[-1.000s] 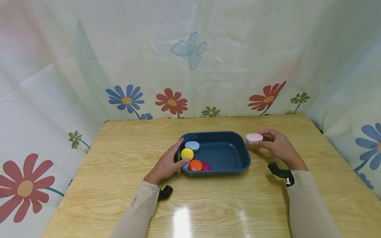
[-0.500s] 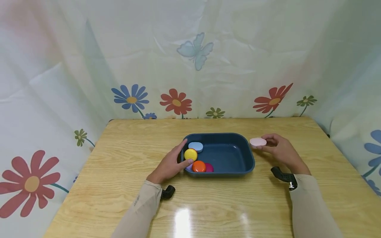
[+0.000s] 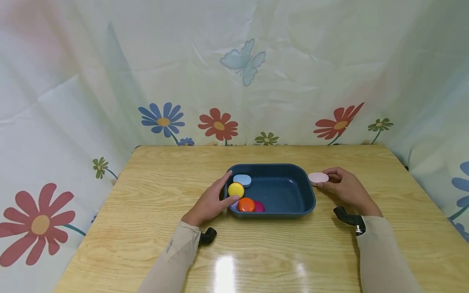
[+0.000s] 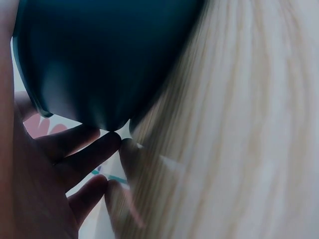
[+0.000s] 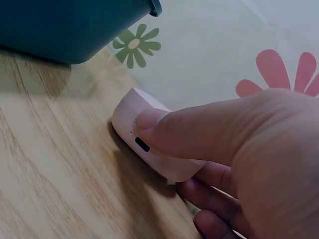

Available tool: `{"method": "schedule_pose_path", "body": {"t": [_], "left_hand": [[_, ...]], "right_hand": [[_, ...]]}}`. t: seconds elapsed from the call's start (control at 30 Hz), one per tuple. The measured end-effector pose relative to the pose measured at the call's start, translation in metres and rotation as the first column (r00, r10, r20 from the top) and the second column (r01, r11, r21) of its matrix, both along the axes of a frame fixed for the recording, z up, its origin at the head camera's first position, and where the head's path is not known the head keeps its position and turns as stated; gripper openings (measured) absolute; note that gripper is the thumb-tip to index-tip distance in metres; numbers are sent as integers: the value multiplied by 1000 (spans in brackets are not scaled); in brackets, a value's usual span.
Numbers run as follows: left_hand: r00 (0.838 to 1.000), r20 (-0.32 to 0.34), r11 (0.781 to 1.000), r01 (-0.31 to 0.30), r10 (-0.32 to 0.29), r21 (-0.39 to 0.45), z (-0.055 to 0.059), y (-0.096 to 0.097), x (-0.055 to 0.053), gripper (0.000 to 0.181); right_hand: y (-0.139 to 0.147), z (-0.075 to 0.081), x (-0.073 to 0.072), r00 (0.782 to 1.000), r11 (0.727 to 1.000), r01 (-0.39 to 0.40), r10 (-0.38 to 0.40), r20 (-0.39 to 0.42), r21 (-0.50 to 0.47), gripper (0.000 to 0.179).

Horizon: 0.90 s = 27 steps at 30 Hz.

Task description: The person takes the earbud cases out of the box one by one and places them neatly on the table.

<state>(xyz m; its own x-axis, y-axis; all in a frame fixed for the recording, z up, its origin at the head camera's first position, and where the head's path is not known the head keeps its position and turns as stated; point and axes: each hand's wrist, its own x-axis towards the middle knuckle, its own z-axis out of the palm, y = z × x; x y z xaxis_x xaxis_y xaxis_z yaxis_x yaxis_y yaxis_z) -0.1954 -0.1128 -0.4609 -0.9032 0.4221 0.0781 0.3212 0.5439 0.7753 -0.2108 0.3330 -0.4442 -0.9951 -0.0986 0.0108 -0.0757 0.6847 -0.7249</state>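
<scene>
My right hand [image 3: 346, 186] pinches a pale pink oval earbud charging case [image 3: 318, 178], thumb on its near side. In the right wrist view, a dark port slot shows beside the thumb, and the case's lower edge is right at the wood. My left hand [image 3: 209, 202] holds the left end of a dark blue tub [image 3: 282, 214], thumb over the rim and other fingers along the outer wall. In the tub's left part lie a light blue oval case [image 3: 242, 180], a yellow round piece [image 3: 236, 190], an orange one [image 3: 246, 204], a magenta one [image 3: 259, 206] and a partly hidden lilac one [image 3: 233, 205].
Everything stands on a wood-grain table [image 3: 278, 252]. A flowered curtain [image 3: 286, 81] hangs behind its back edge and along both sides. Each wrist carries a black camera mount [image 3: 207, 236].
The right hand has lowered the pink case to the table beside the tub's right end. The left hand keeps its place on the tub. The head view has shifted slightly.
</scene>
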Motion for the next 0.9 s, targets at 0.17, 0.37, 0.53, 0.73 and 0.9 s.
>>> {"method": "schedule_pose_path", "body": {"t": [0.17, 0.37, 0.53, 0.73, 0.9], "left_hand": [[1000, 2, 1000, -8, 8, -2, 0, -1, 1, 85], [1000, -2, 1000, 1, -1, 4, 1, 0, 1, 84], [1000, 0, 1000, -3, 3, -4, 1, 0, 1, 84], [1000, 3, 1000, 3, -3, -9, 0, 0, 1, 84], [1000, -6, 1000, -1, 1, 11, 0, 1, 1, 84]], "right_hand": [[-1, 1, 0, 1000, 1000, 8, -8, -7, 23, 64], [0, 2, 2, 1000, 1000, 8, -7, -25, 25, 63], [3, 0, 2, 999, 1000, -3, 4, -35, 21, 63], [4, -2, 4, 1000, 999, -13, 13, -5, 35, 65], [5, -1, 4, 999, 999, -16, 17, -31, 51, 65]]}}
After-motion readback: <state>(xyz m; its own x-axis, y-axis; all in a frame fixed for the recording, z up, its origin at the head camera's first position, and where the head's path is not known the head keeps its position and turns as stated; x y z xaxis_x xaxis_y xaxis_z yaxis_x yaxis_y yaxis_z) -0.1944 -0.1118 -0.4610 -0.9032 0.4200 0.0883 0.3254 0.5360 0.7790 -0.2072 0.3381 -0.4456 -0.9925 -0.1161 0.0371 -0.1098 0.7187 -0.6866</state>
